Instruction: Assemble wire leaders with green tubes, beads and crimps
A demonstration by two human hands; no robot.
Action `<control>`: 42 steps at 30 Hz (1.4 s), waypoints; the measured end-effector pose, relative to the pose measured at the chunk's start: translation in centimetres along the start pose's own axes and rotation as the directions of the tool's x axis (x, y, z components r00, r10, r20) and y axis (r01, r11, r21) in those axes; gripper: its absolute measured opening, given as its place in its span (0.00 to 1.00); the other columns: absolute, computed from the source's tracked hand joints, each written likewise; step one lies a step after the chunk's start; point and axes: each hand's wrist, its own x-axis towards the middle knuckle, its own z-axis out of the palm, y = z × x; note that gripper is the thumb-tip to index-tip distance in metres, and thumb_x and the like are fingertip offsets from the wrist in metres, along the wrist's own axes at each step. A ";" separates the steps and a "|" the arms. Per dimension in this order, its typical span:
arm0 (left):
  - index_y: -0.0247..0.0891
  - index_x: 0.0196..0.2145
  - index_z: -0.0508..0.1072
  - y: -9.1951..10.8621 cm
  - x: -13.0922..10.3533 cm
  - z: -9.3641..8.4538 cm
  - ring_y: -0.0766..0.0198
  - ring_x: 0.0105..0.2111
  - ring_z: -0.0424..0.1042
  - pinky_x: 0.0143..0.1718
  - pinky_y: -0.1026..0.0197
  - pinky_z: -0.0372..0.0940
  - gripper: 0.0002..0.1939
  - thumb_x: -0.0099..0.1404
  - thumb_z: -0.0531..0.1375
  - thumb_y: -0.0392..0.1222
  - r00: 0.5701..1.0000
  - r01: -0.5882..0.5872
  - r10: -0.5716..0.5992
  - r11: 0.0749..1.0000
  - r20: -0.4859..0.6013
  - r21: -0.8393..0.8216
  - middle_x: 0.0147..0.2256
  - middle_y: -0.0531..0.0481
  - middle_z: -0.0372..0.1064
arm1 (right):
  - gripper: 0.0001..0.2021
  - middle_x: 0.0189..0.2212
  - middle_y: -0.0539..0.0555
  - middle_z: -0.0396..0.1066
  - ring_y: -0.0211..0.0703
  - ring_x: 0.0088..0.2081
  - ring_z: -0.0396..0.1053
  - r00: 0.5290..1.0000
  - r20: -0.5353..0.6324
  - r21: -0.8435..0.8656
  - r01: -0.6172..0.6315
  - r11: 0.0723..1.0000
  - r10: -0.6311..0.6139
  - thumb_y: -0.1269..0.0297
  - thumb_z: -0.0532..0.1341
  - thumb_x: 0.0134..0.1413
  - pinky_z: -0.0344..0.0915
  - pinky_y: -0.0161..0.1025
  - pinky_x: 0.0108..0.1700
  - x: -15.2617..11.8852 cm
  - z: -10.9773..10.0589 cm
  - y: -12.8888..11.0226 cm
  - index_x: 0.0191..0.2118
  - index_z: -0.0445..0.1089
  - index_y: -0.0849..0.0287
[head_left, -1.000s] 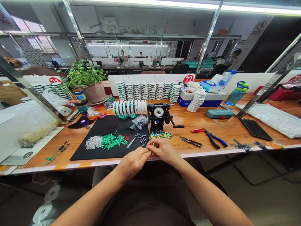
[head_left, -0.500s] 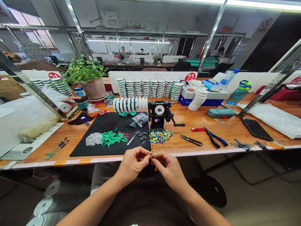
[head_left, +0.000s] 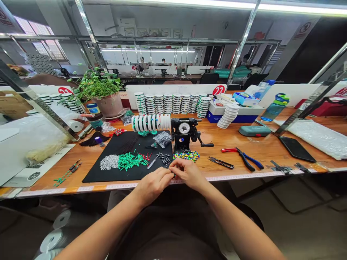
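My left hand [head_left: 154, 183] and my right hand [head_left: 189, 174] meet at the table's front edge, fingertips pinched close together. Whatever they hold is small and mostly hidden; a dark bit shows under the fingertips. Just beyond my right hand lies a pile of multicoloured beads [head_left: 193, 155]. Left of the fingers, on a black mat [head_left: 97, 173], are several black beads [head_left: 164, 158], a pointed metal tool [head_left: 153, 161], green tube pieces [head_left: 131, 161] with some red ones, and a heap of silver beads [head_left: 109, 162].
A hand-cranked winder [head_left: 184, 131] carrying white spools [head_left: 151, 122] stands behind the beads. Tweezers [head_left: 221, 162], blue-handled pliers [head_left: 248, 159] and a phone [head_left: 296, 148] lie to the right. Green-and-black strung pieces [head_left: 67, 172] lie at left. A potted plant [head_left: 108, 104] stands behind.
Both hands have moved slightly up and forward, the right one also leftward, over the table edge. The fingers now cover the small dark piece that showed between them before.
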 end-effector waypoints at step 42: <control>0.35 0.29 0.78 1.7 0.5 0.2 0.65 0.24 0.69 0.26 0.65 0.63 0.08 0.56 0.65 0.44 0.610 0.698 -0.711 0.273 0.350 -0.662 0.26 0.50 0.75 | 0.04 0.33 0.54 0.78 0.43 0.34 0.74 0.976 -0.106 -0.028 0.189 0.982 -0.191 0.66 0.61 0.62 0.69 0.37 0.35 -3.7 0.0 -0.2 0.40 0.74 0.56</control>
